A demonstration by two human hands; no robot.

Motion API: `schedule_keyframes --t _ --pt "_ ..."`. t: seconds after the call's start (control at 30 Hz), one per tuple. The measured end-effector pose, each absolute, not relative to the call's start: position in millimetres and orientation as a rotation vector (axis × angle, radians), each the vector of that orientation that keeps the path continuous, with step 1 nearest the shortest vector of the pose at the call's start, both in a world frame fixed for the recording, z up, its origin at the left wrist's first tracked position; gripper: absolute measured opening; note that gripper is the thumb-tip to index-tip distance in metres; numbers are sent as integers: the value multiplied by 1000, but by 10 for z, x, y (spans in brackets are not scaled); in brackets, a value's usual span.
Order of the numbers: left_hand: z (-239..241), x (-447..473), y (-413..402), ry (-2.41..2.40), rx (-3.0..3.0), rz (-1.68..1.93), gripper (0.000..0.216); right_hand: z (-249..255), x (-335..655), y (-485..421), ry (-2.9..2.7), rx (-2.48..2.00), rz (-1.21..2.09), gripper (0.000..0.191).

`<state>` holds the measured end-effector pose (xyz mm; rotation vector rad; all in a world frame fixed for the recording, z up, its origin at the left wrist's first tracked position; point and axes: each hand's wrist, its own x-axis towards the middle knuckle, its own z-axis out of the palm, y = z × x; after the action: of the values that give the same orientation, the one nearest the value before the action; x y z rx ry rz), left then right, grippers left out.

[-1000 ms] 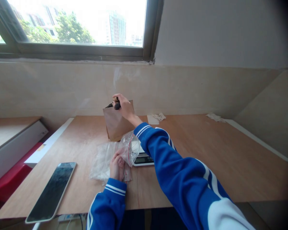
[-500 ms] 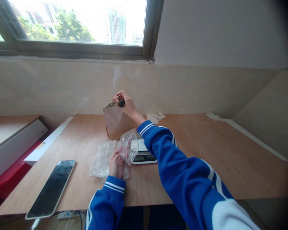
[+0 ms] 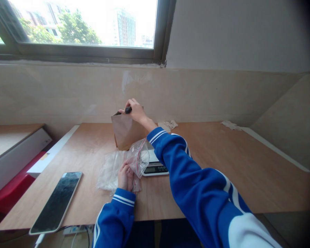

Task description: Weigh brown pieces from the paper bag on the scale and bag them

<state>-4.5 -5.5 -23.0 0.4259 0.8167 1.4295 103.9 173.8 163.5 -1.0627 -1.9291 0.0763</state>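
My right hand point(image 3: 135, 111) is at the mouth of an upright brown paper bag point(image 3: 126, 131), fingers closed round a black handle point(image 3: 128, 110). Whatever the handle belongs to is hidden by the hand and the bag. Lower down, my left hand point(image 3: 125, 176) pinches a clear zip-lock bag point(image 3: 140, 156) with a red seal line, its mouth spread toward the right. More clear plastic bags point(image 3: 109, 170) lie flat on the table beside this hand. Behind the held bag sits a white kitchen scale point(image 3: 157, 170) with a dark display, partly covered by my right sleeve.
A phone point(image 3: 57, 203) lies at the left of the wooden table point(image 3: 222, 165), a white cable plugged into it. Crumpled tissue point(image 3: 170, 125) rests by the wall. Red seating point(image 3: 14, 182) stands left of the table, and a window point(image 3: 93, 27) is above.
The black handle has shifted slightly left and tilted, with my right hand turning over the paper bag's mouth. My left hand and the zip-lock bag stay nearly still.
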Motion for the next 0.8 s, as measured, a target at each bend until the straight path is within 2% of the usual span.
schedule_keyframes --t 0.23,0.47,0.57,0.6,0.8 --pt "-220 -38 -54 819 424 1431 28 1672 1017 1734 -1895 -1066 28 37" --pt "-208 -33 -57 822 452 1423 27 1771 913 1769 -1667 -1274 212 35" --pt "-205 -34 -59 818 446 1419 26 1747 876 1716 -1699 -1254 249 54" --pt "-203 -34 -61 816 445 1420 26 1735 864 1693 -1720 -1248 248 54" --pt "-199 -29 -70 811 452 1425 25 1691 850 1603 -1839 -1234 123 29"
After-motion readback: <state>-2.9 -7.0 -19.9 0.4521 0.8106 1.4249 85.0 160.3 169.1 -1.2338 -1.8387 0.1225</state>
